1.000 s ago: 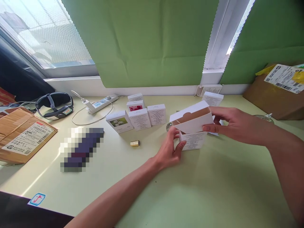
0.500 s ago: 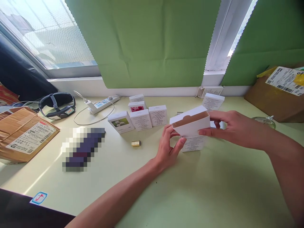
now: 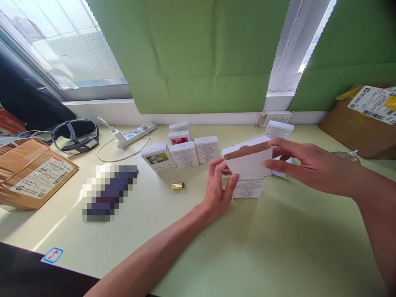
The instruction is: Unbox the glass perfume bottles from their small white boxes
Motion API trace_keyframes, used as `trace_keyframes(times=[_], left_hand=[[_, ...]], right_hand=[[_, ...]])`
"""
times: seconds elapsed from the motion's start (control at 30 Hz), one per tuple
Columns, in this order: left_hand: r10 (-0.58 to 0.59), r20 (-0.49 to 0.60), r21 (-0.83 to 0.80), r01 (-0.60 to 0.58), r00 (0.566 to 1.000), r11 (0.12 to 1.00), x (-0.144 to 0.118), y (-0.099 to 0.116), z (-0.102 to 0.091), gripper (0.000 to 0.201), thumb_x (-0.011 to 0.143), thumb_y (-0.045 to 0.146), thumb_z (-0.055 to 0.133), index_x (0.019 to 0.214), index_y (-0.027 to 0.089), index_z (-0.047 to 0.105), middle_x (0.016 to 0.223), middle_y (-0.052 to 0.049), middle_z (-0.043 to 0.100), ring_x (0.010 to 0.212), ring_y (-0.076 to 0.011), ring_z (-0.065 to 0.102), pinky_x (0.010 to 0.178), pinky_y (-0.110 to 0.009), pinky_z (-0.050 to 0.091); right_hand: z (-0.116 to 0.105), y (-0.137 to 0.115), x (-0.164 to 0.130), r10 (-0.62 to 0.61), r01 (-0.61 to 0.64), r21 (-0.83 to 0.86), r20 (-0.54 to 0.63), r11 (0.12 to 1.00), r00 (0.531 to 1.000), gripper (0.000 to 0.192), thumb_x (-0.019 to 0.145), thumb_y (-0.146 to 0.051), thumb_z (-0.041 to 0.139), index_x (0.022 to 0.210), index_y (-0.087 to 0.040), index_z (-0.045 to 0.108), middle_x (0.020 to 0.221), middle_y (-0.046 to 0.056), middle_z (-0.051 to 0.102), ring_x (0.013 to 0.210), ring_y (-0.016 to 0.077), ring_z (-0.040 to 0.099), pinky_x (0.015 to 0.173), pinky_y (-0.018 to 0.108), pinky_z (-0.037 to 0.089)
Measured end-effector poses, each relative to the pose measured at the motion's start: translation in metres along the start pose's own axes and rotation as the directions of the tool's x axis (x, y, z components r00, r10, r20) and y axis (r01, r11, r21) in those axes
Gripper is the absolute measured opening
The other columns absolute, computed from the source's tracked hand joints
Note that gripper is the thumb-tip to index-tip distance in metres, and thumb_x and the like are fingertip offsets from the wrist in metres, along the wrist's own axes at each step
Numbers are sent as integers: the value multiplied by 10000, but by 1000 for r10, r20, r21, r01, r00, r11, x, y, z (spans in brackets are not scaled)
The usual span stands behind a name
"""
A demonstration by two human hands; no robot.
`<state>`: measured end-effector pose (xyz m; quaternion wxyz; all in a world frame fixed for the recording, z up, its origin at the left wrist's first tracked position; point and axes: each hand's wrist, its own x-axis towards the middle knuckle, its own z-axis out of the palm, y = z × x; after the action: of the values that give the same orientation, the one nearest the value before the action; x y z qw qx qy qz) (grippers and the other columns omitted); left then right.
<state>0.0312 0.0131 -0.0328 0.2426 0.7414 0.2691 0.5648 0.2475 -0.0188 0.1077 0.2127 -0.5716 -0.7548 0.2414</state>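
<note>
Sleeve (image 3: 249, 159) now upright over the box (image 3: 247, 187).
Right hand (image 3: 305, 167) has levelled it; left hand (image 3: 218, 187) grips the box; sliding on looks close.

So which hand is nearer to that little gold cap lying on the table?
Left. The left hand sits just right of the gold cap, gripping the white box. The right hand holds the box's far side, farther from the cap.

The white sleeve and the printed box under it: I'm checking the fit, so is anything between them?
Nothing visible. The white sleeve, held by the right hand, sits directly over the printed box steadied by the left hand.
</note>
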Motion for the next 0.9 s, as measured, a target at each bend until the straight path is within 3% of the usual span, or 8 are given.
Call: trace_keyframes(times=[0.13, 0.23, 0.47, 0.7, 0.9], left_hand=[[-7, -8, 14, 7, 1000, 1000, -1, 1, 0, 190, 1037, 315, 426, 1180, 220, 509, 1166, -83, 441, 1037, -169, 486, 849, -344, 552], [-11, -3, 27, 11, 1000, 1000, -1, 2, -1, 218, 1042, 334, 404, 1201, 227, 507, 1154, -87, 443, 1094, -192, 468, 848, -346, 546], [-39, 0, 29, 39, 999, 999, -3, 0, -1, 256, 1047, 345, 389, 1254, 235, 492, 1180, -95, 433, 1137, -201, 462, 858, -339, 543], [-50, -32, 75, 53, 998, 996, -4, 2, -1, 286, 1052, 342, 368, 1290, 234, 485, 1186, -99, 461, 1091, -194, 491, 829, -329, 541], [-68, -69, 84, 74, 995, 994, -3, 5, -2, 299, 1055, 329, 370, 1302, 230, 506, 1169, -97, 473, 1045, -169, 526, 897, -348, 548]], right_hand=[[2, 4, 2, 17, -17, -4, 1, 1000, 1000, 337, 915, -668, 494, 1025, -357, 561, 903, -9, 699, 701, 212, 601, 638, 331, 427], [3, 4, 4, 14, -14, 8, -5, 1000, 1000, 352, 896, -678, 519, 1001, -346, 568, 900, -15, 687, 678, 199, 575, 636, 327, 424], [4, -1, 6, -41, 45, 83, -46, 996, 998, 333, 907, -592, 588, 1121, -344, 652, 1009, 10, 680, 815, 206, 581, 693, 324, 411], [14, 20, 15, -86, 97, 209, -59, 973, 995, 355, 887, -508, 659, 1233, -437, 624, 1117, -31, 697, 846, 201, 604, 693, 328, 458], [19, 14, 18, -59, 87, 297, -104, 951, 993, 336, 883, -454, 686, 1214, -430, 640, 1196, -35, 693, 980, 215, 660, 757, 338, 523]])
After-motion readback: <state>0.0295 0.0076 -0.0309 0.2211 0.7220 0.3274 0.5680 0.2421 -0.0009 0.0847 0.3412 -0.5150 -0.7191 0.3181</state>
